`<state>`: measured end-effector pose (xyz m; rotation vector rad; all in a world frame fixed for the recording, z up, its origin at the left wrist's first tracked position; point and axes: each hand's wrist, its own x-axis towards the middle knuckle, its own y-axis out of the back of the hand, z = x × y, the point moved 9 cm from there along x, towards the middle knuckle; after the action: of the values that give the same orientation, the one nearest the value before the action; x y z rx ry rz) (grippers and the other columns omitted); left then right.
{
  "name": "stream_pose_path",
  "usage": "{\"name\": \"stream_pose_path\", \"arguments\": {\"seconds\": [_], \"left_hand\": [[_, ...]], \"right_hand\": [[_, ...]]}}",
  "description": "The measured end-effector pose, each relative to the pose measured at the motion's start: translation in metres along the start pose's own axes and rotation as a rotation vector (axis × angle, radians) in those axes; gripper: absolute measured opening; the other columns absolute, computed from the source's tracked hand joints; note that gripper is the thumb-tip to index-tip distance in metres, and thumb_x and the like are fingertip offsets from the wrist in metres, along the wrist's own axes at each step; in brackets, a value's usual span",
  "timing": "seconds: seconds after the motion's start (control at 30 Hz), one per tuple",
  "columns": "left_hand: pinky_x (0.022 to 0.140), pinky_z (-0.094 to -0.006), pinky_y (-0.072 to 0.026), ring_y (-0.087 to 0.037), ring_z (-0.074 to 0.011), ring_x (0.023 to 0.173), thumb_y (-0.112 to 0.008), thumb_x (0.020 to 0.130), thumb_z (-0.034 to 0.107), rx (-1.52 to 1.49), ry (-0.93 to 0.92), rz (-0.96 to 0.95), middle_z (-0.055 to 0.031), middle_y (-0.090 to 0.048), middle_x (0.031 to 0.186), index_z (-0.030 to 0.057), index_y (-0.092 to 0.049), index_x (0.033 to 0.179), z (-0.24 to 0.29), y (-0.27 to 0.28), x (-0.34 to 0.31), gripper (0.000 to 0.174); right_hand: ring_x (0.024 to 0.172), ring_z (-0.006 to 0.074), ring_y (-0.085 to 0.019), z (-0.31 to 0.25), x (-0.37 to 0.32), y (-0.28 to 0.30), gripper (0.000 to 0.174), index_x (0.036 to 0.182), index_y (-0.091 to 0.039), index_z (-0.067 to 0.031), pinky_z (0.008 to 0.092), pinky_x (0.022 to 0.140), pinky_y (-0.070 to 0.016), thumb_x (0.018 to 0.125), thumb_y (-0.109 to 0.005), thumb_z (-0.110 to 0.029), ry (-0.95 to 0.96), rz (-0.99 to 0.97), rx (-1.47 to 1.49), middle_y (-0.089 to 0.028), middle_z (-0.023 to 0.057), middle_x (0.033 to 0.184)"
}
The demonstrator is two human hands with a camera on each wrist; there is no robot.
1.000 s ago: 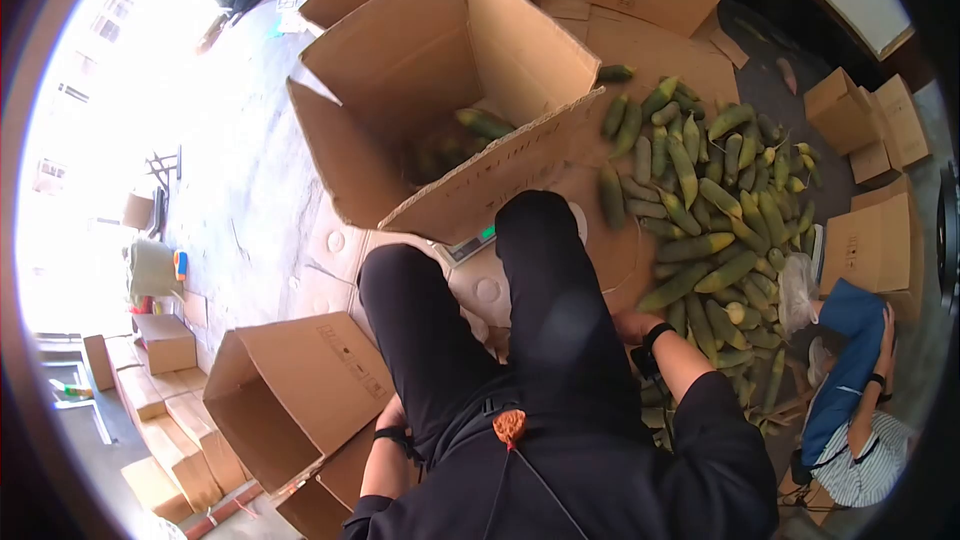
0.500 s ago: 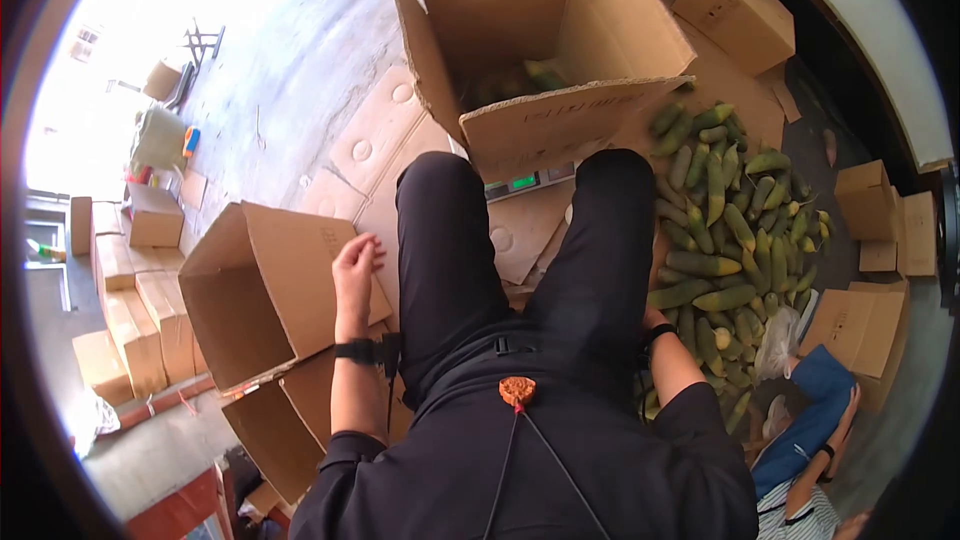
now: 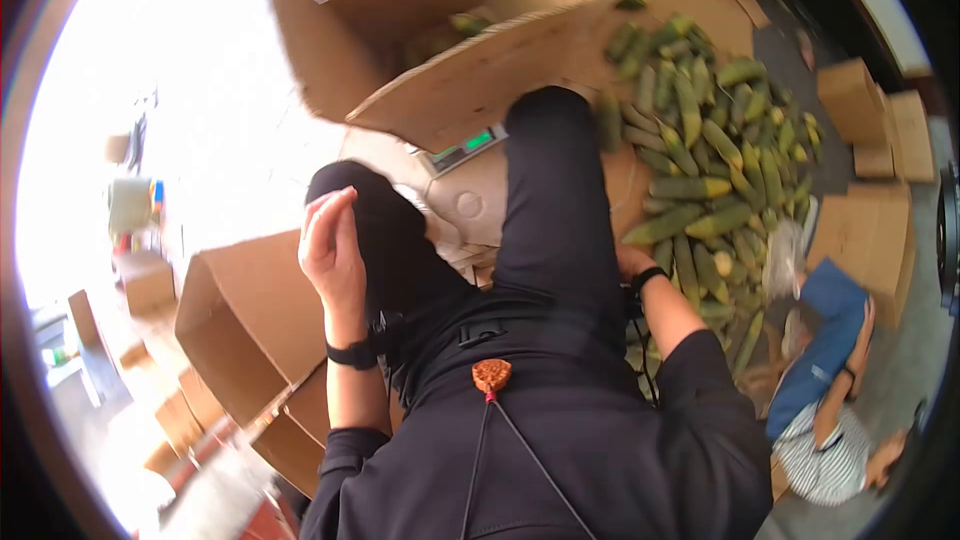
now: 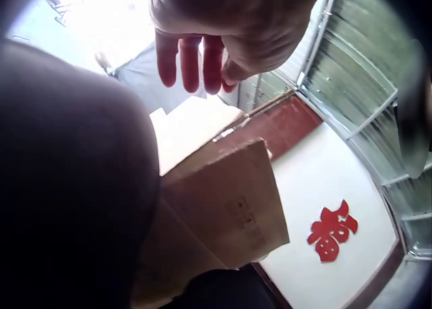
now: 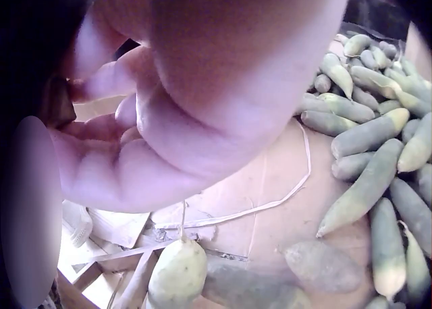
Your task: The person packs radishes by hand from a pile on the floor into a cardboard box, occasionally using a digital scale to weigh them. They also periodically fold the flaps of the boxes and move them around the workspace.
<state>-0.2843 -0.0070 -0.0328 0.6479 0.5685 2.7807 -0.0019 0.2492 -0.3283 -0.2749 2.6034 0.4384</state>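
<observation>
My left hand (image 3: 333,245) is raised over my left thigh, its fingers loosely bent with nothing in them. In the left wrist view its fingers (image 4: 191,66) hang down above a cardboard box (image 4: 223,208). Low beside my right thigh is my right hand (image 3: 630,262). Its fingers curl around a small brown piece (image 5: 59,108), mostly hidden by the hand and dark cloth. Green radishes (image 3: 690,190) lie in a heap just right of it. Ahead of my knees, a big open carton (image 3: 470,75) holds several radishes (image 3: 468,24) and stands at a scale (image 3: 465,152) with a lit green display.
Empty-looking open cartons (image 3: 250,310) lie on their sides at my left. More boxes (image 3: 865,240) stand at the right edge, near another person in a striped top (image 3: 825,455). Flattened cardboard (image 3: 455,205) covers the floor between my feet. A clear plastic bag (image 3: 785,255) rests by the heap.
My left hand has come up from beside my left hip to above the thigh. My right hand stays beside the right thigh. The head view has swung about between frames.
</observation>
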Motion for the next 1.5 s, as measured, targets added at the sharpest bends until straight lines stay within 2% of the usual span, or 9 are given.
{"name": "stream_pose_path", "arguments": {"seconds": [0.2, 0.3, 0.43, 0.5, 0.87, 1.03, 1.17, 1.37, 1.5], "left_hand": [[0.078, -0.0279, -0.0460, -0.059, -0.0195, 0.086, -0.056, 0.081, -0.004, 0.050, 0.081, -0.404, -0.0103, -0.062, 0.091, 0.0003, -0.063, 0.093, -0.032, -0.073, -0.016, 0.015], [0.078, -0.0290, -0.0465, -0.060, -0.0216, 0.087, -0.056, 0.079, -0.002, 0.140, 0.239, -0.710, -0.0122, -0.062, 0.091, -0.0008, -0.063, 0.095, -0.058, -0.105, -0.040, 0.017], [0.078, -0.0343, -0.0469, -0.060, -0.0302, 0.088, -0.058, 0.076, 0.002, 0.301, 0.223, -1.016, -0.0158, -0.062, 0.094, -0.0003, -0.063, 0.095, -0.087, -0.127, -0.077, 0.020], [0.077, -0.0346, -0.0472, -0.061, -0.0305, 0.087, -0.058, 0.076, 0.002, 0.365, 0.363, -1.207, -0.0160, -0.062, 0.094, -0.0001, -0.064, 0.095, -0.102, -0.135, -0.097, 0.020], [0.066, -0.0321, -0.0490, -0.063, -0.0292, 0.076, -0.058, 0.077, 0.004, 0.498, 0.354, -1.262, -0.0167, -0.062, 0.092, -0.0035, -0.062, 0.091, -0.117, -0.158, -0.116, 0.017], [0.061, -0.0306, -0.0485, -0.064, -0.0261, 0.072, -0.057, 0.076, 0.003, 0.487, 0.476, -1.183, -0.0180, -0.061, 0.091, -0.0031, -0.062, 0.092, -0.116, -0.160, -0.117, 0.018], [0.061, -0.0322, -0.0484, -0.064, -0.0287, 0.073, -0.055, 0.077, 0.005, 0.621, 0.418, -1.227, -0.0213, -0.060, 0.091, -0.0040, -0.060, 0.094, -0.123, -0.155, -0.121, 0.020], [0.065, -0.0377, -0.0483, -0.061, -0.0390, 0.080, -0.054, 0.077, 0.008, 0.680, 0.272, -1.268, -0.0239, -0.061, 0.083, -0.0036, -0.060, 0.091, -0.140, -0.155, -0.126, 0.019], [0.067, -0.0376, -0.0488, -0.062, -0.0378, 0.084, -0.054, 0.078, 0.008, 0.566, 0.342, -1.235, -0.0256, -0.061, 0.080, -0.0064, -0.060, 0.087, -0.134, -0.167, -0.127, 0.018]], "right_hand": [[0.079, 0.0108, -0.059, 0.076, 0.008, -0.040, 0.032, 0.108, -0.060, -0.0107, 0.0309, 0.075, -0.0454, 0.088, -0.051, -0.033, -0.437, 0.055, 0.956, -0.064, 0.0007, 0.097], [0.079, 0.0104, -0.059, 0.041, -0.033, -0.008, 0.024, 0.105, -0.062, -0.0093, 0.0285, 0.069, -0.0473, 0.086, -0.054, -0.022, -0.628, 0.239, 0.977, -0.063, 0.0013, 0.091], [0.063, 0.0110, -0.057, 0.129, -0.097, 0.002, 0.024, 0.099, -0.063, -0.0121, 0.0275, 0.056, -0.0458, 0.083, -0.054, -0.028, -0.765, 0.536, 0.715, -0.063, -0.0005, 0.080], [0.060, 0.0121, -0.057, 0.145, -0.137, 0.012, 0.021, 0.095, -0.064, -0.0113, 0.0260, 0.050, -0.0446, 0.082, -0.053, -0.024, -0.879, 0.701, 0.592, -0.062, 0.0002, 0.076], [0.058, 0.0143, -0.059, 0.211, -0.123, -0.089, 0.022, 0.097, -0.063, -0.0064, 0.0297, 0.047, -0.0457, 0.077, -0.059, -0.016, -0.970, 0.601, 0.786, -0.063, 0.0045, 0.077], [0.082, 0.0262, -0.063, 0.240, -0.106, -0.098, 0.038, 0.109, -0.060, -0.0047, 0.0364, 0.072, -0.0500, 0.073, -0.063, -0.016, -1.034, 0.575, 0.480, -0.064, 0.0142, 0.096], [0.095, 0.0296, -0.058, 0.238, -0.088, -0.086, 0.044, 0.111, -0.058, -0.0070, 0.0390, 0.084, -0.0456, 0.069, -0.066, -0.018, -1.029, 0.664, 0.321, -0.060, 0.0160, 0.104], [0.102, 0.0302, -0.054, 0.166, -0.007, -0.066, 0.049, 0.111, -0.058, -0.0125, 0.0378, 0.089, -0.0434, 0.066, -0.068, -0.028, -0.379, 0.595, 0.232, -0.059, 0.0164, 0.105], [0.088, 0.0279, -0.060, 0.123, 0.043, -0.046, 0.026, 0.099, -0.064, -0.0121, 0.0377, 0.080, -0.0473, 0.078, -0.058, -0.027, -0.114, 0.601, 0.153, -0.064, 0.0097, 0.093]]}}
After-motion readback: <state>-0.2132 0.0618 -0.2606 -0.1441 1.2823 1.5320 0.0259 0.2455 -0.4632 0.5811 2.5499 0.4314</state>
